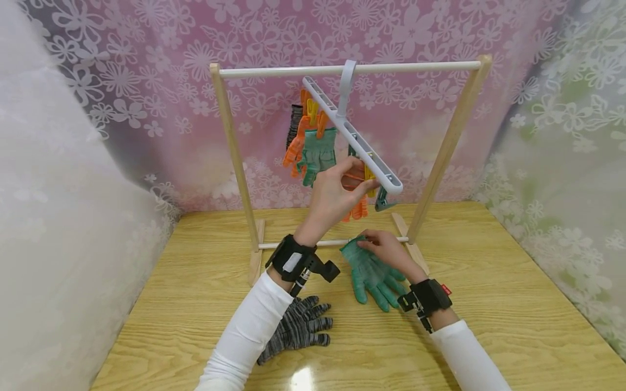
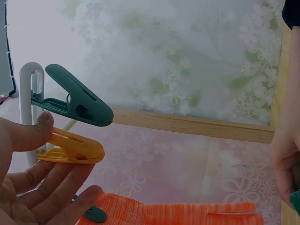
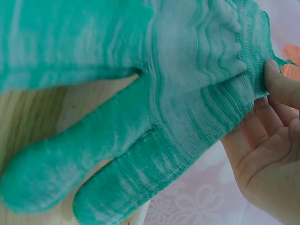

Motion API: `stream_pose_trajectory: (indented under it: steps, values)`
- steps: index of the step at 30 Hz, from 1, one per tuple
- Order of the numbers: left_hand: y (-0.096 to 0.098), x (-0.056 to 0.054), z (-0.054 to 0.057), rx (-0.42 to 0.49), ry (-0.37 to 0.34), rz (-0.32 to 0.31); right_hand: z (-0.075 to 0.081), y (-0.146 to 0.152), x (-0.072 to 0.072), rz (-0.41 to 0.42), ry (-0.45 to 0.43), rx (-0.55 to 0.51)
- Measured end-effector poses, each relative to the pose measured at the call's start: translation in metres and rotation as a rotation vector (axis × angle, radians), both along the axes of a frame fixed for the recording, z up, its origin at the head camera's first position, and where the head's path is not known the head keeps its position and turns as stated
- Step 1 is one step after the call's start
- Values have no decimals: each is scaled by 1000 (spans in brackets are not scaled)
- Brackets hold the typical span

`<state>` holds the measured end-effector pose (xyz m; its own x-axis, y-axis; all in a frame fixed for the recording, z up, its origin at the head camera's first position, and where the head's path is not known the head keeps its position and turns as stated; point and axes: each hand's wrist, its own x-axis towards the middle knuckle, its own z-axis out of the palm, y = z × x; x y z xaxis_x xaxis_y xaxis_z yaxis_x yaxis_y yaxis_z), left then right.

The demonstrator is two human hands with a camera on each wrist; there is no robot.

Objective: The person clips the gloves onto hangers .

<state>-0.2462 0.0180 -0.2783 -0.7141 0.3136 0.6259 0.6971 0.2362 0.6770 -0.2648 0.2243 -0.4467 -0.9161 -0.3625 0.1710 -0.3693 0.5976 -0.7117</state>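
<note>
My left hand pinches a yellow clothespin hanging from the grey hanger, thumb above and fingers beneath it. Beside that clothespin, at the hanger's near end, hangs a dark green clothespin with nothing in it. On its other side an orange glove hangs from another dark green clothespin. Lower down, my right hand holds a green knit glove by its cuff, between thumb and fingers. The glove's fingers point toward the front of the table.
A wooden rack with a white top rod carries the hanger. Toward the hanger's far end hang a green glove, an orange glove and a dark striped glove. A grey-black glove lies on the table by my left forearm.
</note>
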Motion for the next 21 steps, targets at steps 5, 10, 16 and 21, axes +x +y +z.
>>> stream_pose_trajectory:
  steps: [5,10,16,21]
  values:
    - [0,0,1,-8,-21,-1,4,-3,2,-26,25,-37]
    - [0,-1,1,-9,-15,5,6,-3,3,-59,48,-64]
    - [-1,-2,1,5,-23,-14,10,-3,4,-112,86,-94]
    - [-2,-3,1,12,-22,-21,18,-3,8,-147,125,-122]
